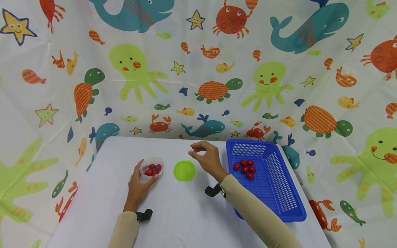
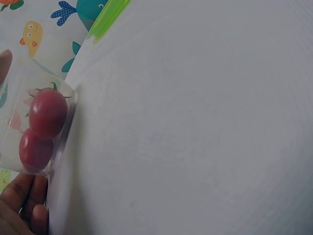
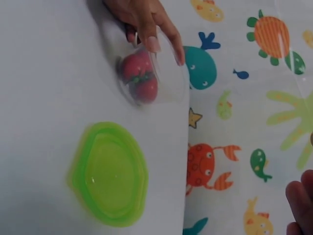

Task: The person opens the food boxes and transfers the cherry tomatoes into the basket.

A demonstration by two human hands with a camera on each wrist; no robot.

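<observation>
At the left of the table, my left hand (image 1: 138, 186) holds a clear round plastic container (image 1: 152, 161), thumb and fingers on opposite sides of its wall. Several red cherry tomatoes (image 1: 149, 172) lie inside it, some with green stems, as the left wrist view shows. To the right of the container a bright green lid (image 1: 184, 171) rests flat on the table. My right hand (image 1: 209, 158) hovers in the air between the lid and a blue basket (image 1: 280, 186), with loosely bent fingers apart from the thumb and nothing visible between them. Several cherry tomatoes (image 1: 244, 169) lie in the basket's left part.
The white table (image 1: 186, 220) ends at the back against a hanging cloth (image 1: 173, 113) printed with sea animals, which also hangs at both sides. The perforated basket has raised walls and stands along the table's right side.
</observation>
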